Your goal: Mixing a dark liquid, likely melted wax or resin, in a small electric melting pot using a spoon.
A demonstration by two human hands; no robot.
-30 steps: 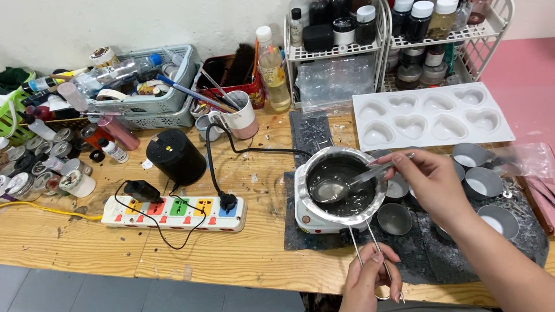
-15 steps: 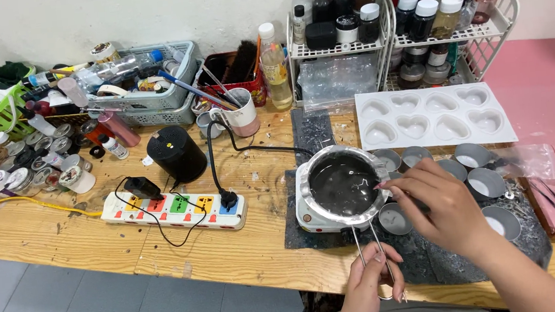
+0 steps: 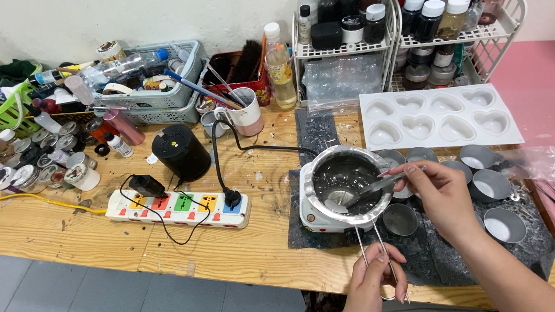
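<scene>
The fingers (image 3: 419, 171) of the right hand (image 3: 443, 196) were pinched closed around the handle of a metal spoon (image 3: 361, 194), whose bowl dipped low into the dark liquid inside a round, shiny steel melting pot (image 3: 347, 182). The pot looked nearly full, its contents grey-black and glossy, its rim bright. It sat on a small white heating plate (image 3: 314, 218) on a dark mat (image 3: 319, 132) toward the right of the wooden counter (image 3: 63, 228). The left hand (image 3: 371, 287), at the counter's near edge, had its fingers closed on the pot's long wire handle (image 3: 365, 252). Beside the right hand stood several small round tins (image 3: 492, 184), some holding white wax, and behind them lay a white mould tray (image 3: 439, 116) with heart-shaped hollows. A black cord ran from the heating plate to a white power strip (image 3: 178, 207) with coloured switches, near a black cylindrical container (image 3: 181, 151). Compared with a second earlier, the spoon, then lifted level with the rim and showing a pale pool in its bowl, had gone down into the liquid, and the right hand had drawn back to the pot's right side after crossing lower over the tins half a second before; the left hand kept its hold on the handle.
</scene>
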